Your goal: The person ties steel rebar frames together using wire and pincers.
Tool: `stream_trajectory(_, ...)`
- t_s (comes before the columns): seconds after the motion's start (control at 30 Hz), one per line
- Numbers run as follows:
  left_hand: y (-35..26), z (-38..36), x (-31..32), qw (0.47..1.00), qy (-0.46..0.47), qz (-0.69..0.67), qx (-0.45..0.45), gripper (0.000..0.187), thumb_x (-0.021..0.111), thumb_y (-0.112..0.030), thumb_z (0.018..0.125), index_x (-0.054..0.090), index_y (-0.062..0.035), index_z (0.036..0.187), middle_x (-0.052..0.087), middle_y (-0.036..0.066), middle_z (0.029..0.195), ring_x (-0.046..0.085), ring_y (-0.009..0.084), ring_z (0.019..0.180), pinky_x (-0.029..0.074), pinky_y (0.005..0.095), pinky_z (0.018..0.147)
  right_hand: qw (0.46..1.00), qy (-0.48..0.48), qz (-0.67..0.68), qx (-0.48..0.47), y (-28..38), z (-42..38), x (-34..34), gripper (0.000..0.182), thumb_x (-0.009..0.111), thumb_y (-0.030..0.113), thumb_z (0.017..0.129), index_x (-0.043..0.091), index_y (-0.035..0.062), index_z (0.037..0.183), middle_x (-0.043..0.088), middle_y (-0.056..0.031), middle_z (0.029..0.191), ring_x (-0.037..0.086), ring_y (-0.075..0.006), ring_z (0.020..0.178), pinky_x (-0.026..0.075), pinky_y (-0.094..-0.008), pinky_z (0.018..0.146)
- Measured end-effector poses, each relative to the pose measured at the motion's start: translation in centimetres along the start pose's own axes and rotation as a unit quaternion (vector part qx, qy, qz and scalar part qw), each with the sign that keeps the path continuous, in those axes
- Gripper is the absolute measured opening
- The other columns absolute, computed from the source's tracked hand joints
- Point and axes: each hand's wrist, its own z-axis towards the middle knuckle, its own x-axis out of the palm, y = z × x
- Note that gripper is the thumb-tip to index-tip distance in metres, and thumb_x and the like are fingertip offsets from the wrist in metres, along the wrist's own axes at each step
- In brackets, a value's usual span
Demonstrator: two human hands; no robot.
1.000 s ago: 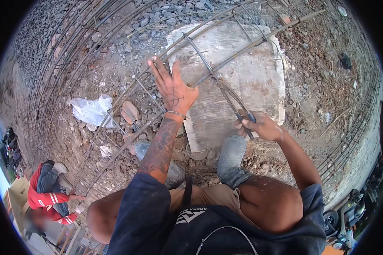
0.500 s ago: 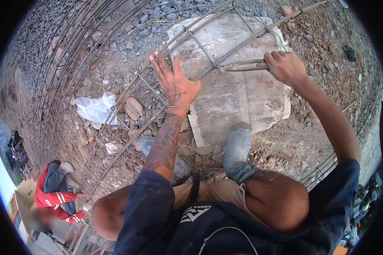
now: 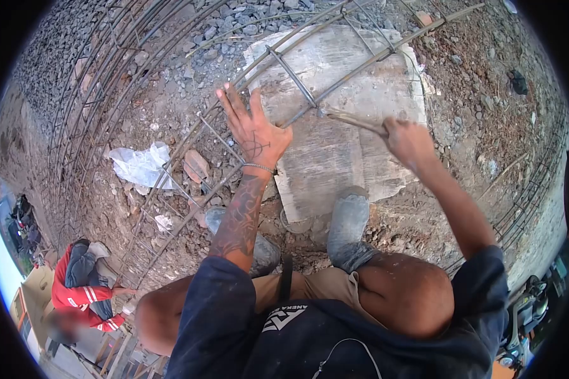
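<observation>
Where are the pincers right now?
Upper centre-right of the head view: pincers in the right hand, nose at a rebar cage joint over the board.

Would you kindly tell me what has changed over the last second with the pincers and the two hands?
The right hand swung the pincers round the tie point on the rebar cage: from low and near the body, up to the far right, now partway back down. It kept its grip throughout. The left hand stayed pressed flat on the bars, and both feet kept their places on the board.
</observation>
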Motion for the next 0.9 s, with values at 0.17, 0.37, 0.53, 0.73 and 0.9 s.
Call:
stream_trajectory(0.17,0.5,-1.1,0.1,0.999,0.019,-0.021,-0.046,0.082,0.081,-0.029,0.056,0.046,-0.0092,0.127,0.015,0.025,0.149,0.007,0.0433,0.14,0.026,0.0581,0.106,0.991,0.036,-0.128,0.018,0.5,0.0,-3.4,0.045,0.04,0.047,0.097,0.046,0.0103,0.071,0.041,0.0018,0.052,0.04,-0.0099,0.039,0.037,-0.0232,0.033)
stream_trajectory(0.37,0.7,-0.2,0.7,0.999,-0.041,-0.018,0.006,0.078,0.081,-0.029,0.056,0.049,-0.0074,0.124,0.017,0.028,0.148,0.01,0.0439,0.14,0.033,0.0556,0.094,0.74,-0.309,-0.584,-0.124,-1.4,4.1,-8.2,0.026,0.043,0.026,0.098,0.058,0.0056,0.092,0.052,-0.0046,0.058,0.04,-0.0127,0.038,0.042,-0.0285,0.036)
stream_trajectory(0.53,0.5,-0.2,0.2,0.999,-0.024,-0.017,-0.02,0.079,0.081,-0.026,0.055,0.048,-0.0089,0.125,0.016,0.025,0.148,0.008,0.0428,0.14,0.029,0.0563,0.102,0.977,-0.067,-0.204,-0.006,0.2,0.5,-2.7,0.027,0.05,0.027,0.095,0.057,0.0031,0.085,0.054,-0.0091,0.057,0.05,-0.0176,0.047,0.044,-0.0367,0.049)
stream_trajectory(0.73,-0.3,0.1,-0.1,0.998,-0.01,-0.043,-0.044,0.078,0.081,-0.024,0.056,0.048,-0.0072,0.125,0.012,0.025,0.149,0.005,0.0422,0.141,0.029,0.0559,0.102,0.944,-0.131,-0.251,-0.169,-1.2,2.2,-3.5,0.035,0.051,0.029,0.094,0.059,-0.0038,0.105,0.063,-0.0199,0.07,0.063,-0.0398,0.071,0.049,-0.043,0.066)
stream_trajectory(0.9,-0.1,0.1,-0.4,0.997,0.014,-0.041,-0.067,0.077,0.081,-0.022,0.056,0.05,-0.0073,0.124,0.008,0.025,0.15,0.003,0.0431,0.141,0.029,0.0565,0.102,0.938,-0.151,-0.235,-0.208,-3.0,4.2,-2.6,0.035,0.051,0.027,0.094,0.056,-0.0029,0.111,0.062,-0.0252,0.093,0.061,-0.041,0.087,0.048,-0.0423,0.077)
